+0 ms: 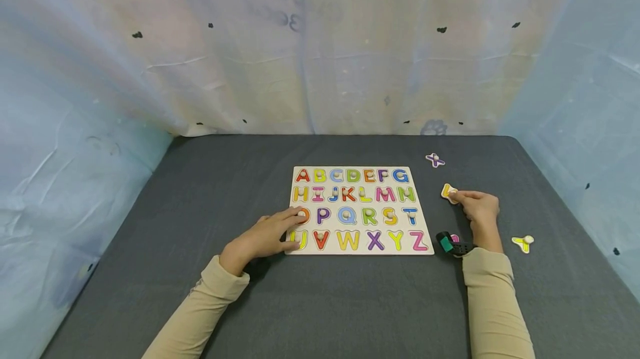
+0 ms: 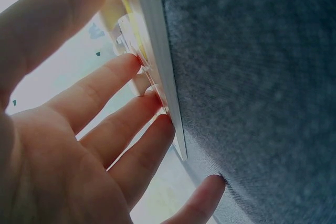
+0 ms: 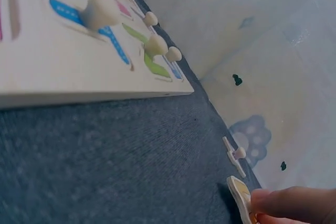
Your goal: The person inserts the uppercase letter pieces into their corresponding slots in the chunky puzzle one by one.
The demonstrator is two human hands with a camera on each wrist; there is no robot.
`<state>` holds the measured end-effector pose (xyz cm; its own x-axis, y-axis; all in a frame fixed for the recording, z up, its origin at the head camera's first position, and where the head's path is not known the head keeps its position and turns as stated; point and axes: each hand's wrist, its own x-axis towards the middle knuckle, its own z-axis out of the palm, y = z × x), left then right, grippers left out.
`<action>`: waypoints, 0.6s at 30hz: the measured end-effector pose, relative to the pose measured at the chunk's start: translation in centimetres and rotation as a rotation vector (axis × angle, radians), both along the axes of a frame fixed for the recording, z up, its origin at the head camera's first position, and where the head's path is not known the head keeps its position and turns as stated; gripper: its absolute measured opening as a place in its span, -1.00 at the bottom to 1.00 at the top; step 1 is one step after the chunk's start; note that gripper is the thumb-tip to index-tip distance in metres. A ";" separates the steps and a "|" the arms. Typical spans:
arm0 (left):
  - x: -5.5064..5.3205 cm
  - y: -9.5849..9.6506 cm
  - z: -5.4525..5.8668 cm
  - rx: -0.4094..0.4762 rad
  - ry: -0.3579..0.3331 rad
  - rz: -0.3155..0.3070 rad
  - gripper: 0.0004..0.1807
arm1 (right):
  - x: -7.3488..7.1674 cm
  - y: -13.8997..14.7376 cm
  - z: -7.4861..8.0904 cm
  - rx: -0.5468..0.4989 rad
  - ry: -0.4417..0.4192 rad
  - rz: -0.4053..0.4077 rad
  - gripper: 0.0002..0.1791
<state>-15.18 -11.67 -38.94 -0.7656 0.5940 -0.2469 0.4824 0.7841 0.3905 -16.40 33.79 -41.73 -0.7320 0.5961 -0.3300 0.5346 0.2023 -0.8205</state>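
A wooden alphabet board [image 1: 327, 254] lies flat on the table, its upper rows filled with knobbed letters. On its left edge rests my left hand [image 1: 265, 235], fingers spread and partly covering the O and U. In the left wrist view, several fingertips [image 2: 164, 124] touch the board's side [image 2: 165, 87]. Right of the board, my right hand [image 1: 481, 209] pinches a yellow letter puzzle piece [image 1: 446, 189] between thumb and fingers. The right wrist view has this piece [image 3: 239, 195] tilted close over the cloth. W, X, Y and Z in the bottom row show no knobs.
A purple X piece [image 1: 435, 160] lies beyond the right hand, and a yellow-green Y piece [image 1: 523, 244] to its right. A pink piece [image 1: 454, 238] is mostly hidden by the right wrist's strap [image 1: 462, 248]. Pale curtains [image 1: 320, 70] hang around the dark table [image 1: 230, 181].
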 end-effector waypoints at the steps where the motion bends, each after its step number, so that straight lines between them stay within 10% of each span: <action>1: 0.0 0.0 0.0 -0.002 0.008 -0.004 -0.30 | 0.0 0.0 0.1 0.003 0.002 0.003 -0.59; 11: 0.0 0.0 0.0 -0.006 0.029 -0.008 -0.30 | -0.3 -1.8 1.2 0.044 0.056 0.105 -0.91; 18: 0.0 0.0 -0.2 -0.001 0.031 -0.011 -0.31 | -0.5 -4.1 1.4 0.101 0.068 0.225 -0.56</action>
<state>-15.21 -11.66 -39.11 -0.7662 0.6023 -0.2238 0.5029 0.7789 0.3746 -16.94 29.68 -40.36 -0.8685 0.4430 -0.2223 0.4111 0.3932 -0.8224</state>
